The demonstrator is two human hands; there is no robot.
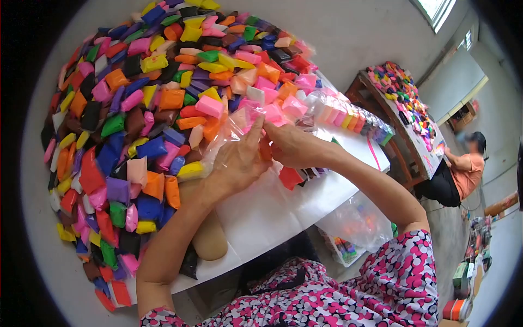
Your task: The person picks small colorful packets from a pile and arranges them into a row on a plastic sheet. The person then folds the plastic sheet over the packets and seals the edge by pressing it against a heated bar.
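Note:
Both of my hands meet over the front of the table, fingers pinched on a clear plastic bag [227, 129]. My left hand [237, 162] is closed on the bag's left side, index finger pointing up. My right hand [294, 145] grips it from the right, fingertips close to the left ones. Something orange shows between the hands, partly hidden. Just beyond them lie pink packets [267, 113]. A large heap of small, soft-looking coloured packets [144, 147] spreads to the left and back. On the right sits a clear pack of coloured packets in rows [348, 115].
White sheeting covers the table [272, 218], with a tan oval thing [210, 240] at its front edge. Below right, a plastic bag [357, 223] hangs over a white basket [343, 253]. A person [463, 169] sits at another heaped table [406, 125].

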